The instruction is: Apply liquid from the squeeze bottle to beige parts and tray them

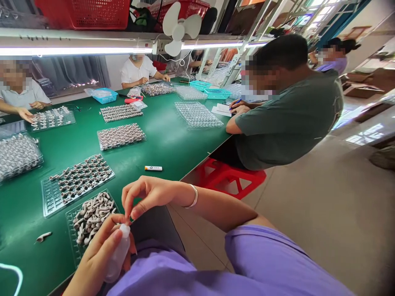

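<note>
My left hand (103, 246) is wrapped round a small translucent white squeeze bottle (116, 261), tilted with its nozzle up. At the nozzle, my right hand (148, 197) pinches thumb and forefinger together; whatever is between those fingertips is too small to make out. Just beyond the left hand lies a clear tray (71, 230) heaped with loose whitish earphone pieces (92, 216). Farther along, another clear tray (51, 197) holds rows of similar pieces (83, 176). One loose earphone piece (44, 237) rests on the green tabletop (18, 222) at the left.
An orange-and-white tube (153, 168) lies near the table edge. Filled trays (121, 136) and a clear tray (198, 114) stand farther back. At the right, a co-worker (286, 119) writes, seated by a red stool (231, 179). Other people work across the table. A white fan (178, 31) hangs above.
</note>
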Action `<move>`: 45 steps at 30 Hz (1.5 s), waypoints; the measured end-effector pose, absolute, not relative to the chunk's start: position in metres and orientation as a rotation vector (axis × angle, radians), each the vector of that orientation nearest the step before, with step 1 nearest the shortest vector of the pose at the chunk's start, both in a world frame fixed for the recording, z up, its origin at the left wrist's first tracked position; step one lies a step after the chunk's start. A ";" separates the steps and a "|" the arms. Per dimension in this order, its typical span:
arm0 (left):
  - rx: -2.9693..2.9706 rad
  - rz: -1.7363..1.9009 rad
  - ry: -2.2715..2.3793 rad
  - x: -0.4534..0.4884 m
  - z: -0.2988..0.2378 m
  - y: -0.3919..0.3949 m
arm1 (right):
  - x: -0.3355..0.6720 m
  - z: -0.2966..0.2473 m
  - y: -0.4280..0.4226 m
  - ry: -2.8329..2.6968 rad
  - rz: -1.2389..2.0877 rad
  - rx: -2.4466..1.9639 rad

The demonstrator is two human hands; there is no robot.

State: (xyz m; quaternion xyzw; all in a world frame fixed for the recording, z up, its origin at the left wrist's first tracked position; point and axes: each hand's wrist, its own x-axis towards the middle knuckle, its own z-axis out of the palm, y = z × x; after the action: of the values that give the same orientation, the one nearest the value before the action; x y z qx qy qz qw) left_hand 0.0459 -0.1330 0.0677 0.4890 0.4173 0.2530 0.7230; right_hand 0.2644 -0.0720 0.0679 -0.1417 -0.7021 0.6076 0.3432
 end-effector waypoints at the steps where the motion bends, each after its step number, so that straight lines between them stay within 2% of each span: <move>1: 1.074 0.568 0.920 0.046 0.067 -0.133 | 0.264 0.068 -0.073 -1.813 1.593 -0.380; 11: 0.992 0.632 0.859 0.044 0.057 -0.131 | 0.267 0.061 -0.077 -1.807 1.565 -0.405; 18: 0.950 0.745 0.863 0.047 0.065 -0.127 | 0.280 0.085 -0.078 -1.526 1.225 -0.784; 22: 0.940 0.737 0.869 0.050 0.066 -0.126 | 0.265 0.074 -0.082 -1.594 1.377 -0.830; 27: 0.958 0.749 0.861 0.049 0.064 -0.126 | 0.248 0.060 -0.085 -1.549 1.303 -0.723; 37: 0.954 0.777 0.793 0.049 0.062 -0.126 | 0.229 0.060 -0.088 -1.420 1.411 -0.561; 45: 1.042 0.766 0.833 0.046 0.060 -0.124 | 0.227 0.059 -0.085 -1.245 1.722 -0.515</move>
State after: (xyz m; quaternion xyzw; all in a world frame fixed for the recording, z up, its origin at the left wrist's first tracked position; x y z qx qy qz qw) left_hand 0.0465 -0.1238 0.0604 0.4711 0.3765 0.3464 0.7186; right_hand 0.2269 -0.0848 0.0589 -0.2092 -0.5056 0.6994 0.4598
